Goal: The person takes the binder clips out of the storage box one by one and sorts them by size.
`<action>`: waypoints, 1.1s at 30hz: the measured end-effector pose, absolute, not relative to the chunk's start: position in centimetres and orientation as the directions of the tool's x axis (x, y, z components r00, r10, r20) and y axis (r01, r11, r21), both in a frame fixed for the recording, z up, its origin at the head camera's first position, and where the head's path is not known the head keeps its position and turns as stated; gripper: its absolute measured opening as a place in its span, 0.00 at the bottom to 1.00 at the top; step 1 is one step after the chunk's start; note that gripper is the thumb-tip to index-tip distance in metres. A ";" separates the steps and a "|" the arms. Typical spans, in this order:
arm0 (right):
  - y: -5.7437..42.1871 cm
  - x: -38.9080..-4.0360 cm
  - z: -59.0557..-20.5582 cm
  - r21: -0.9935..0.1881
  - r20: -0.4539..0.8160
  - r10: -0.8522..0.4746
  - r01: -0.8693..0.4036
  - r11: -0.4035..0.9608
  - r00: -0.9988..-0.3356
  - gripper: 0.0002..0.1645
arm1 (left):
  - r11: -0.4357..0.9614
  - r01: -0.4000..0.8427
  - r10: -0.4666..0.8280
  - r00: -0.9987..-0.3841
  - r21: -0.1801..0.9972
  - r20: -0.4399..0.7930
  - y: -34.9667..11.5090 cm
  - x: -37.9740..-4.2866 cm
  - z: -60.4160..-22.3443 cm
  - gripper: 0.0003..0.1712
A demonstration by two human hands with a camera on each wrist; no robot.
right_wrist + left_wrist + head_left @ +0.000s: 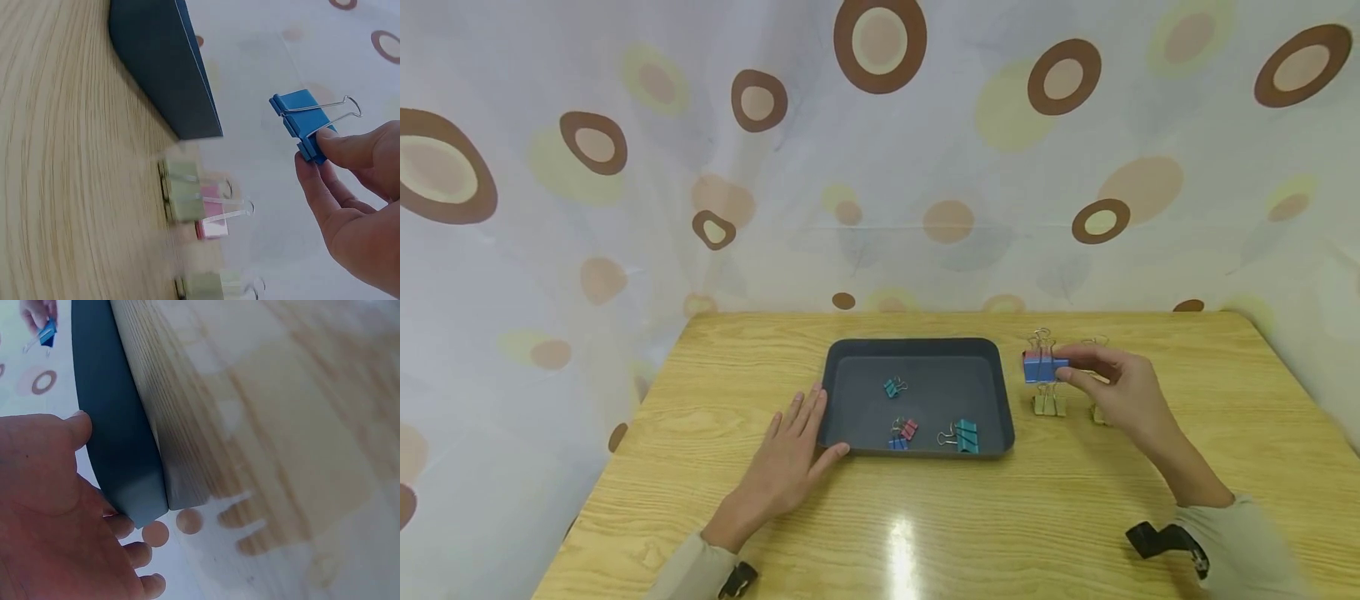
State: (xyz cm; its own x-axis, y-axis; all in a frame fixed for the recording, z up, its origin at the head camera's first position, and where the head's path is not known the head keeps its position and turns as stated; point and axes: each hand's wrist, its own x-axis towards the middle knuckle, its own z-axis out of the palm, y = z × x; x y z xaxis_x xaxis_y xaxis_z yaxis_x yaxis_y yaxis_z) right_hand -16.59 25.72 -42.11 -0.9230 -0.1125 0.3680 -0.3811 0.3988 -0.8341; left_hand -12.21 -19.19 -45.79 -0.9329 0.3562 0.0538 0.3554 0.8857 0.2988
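A blue binder clip (1039, 371) is pinched between the thumb and fingers of my right hand (1126, 390). The right wrist view shows the blue clip held up off the table, wire handles pointing toward the right. My left hand (784, 468) rests at the front left corner of a dark grey tray (850, 408), with straight fingers along the left side and the thumb at the front edge. Inside the tray lie a small teal clip (892, 387), a small red clip (910, 428), a small blue clip (898, 443) and a larger teal clip (967, 437).
Right of the tray, a yellow-green binder clip (1049, 406) stands on the wooden table (1000, 517). A pink clip (214, 219) stands behind it, mostly covered by the held clip in the head view. Another yellow-green clip (1099, 414) is partly hidden by my right hand. A patterned cloth (910, 167) hangs behind.
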 end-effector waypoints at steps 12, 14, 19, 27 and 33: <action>32.5 -17.5 -43.5 -0.858 0.296 0.036 -0.249 0.449 -0.955 0.18 | 0.889 0.346 0.349 -0.936 0.300 0.046 -19.3 -12.1 -45.7 0.48; 33.5 -17.6 -43.7 -0.874 0.273 0.036 -0.232 0.427 -0.961 0.19 | 0.891 0.346 0.349 -0.936 0.295 0.046 -19.4 -12.2 -45.7 0.48; 35.9 -17.9 -44.0 -0.888 0.234 0.049 -0.193 0.418 -0.971 0.18 | 0.890 0.349 0.355 -0.934 0.294 0.035 -19.4 -12.2 -45.8 0.49; 38.7 -18.7 -45.4 -0.901 0.179 0.092 -0.126 0.415 -0.980 0.20 | 0.888 0.350 0.353 -0.934 0.299 0.046 -19.2 -12.2 -45.6 0.49; 40.0 -19.1 -46.5 -0.883 0.129 0.101 -0.068 0.465 -0.986 0.19 | 0.889 0.349 0.356 -0.934 0.295 0.034 -19.2 -12.2 -45.7 0.49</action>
State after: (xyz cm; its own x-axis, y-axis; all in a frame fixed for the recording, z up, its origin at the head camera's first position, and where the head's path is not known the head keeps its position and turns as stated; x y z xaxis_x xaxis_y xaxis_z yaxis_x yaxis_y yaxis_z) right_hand -19.07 40.02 -46.53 -0.9864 0.1014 0.1293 -0.0678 0.4652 -0.8826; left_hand -12.22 -19.15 -45.66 -0.9340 0.3558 0.0338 0.3494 0.8893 0.2951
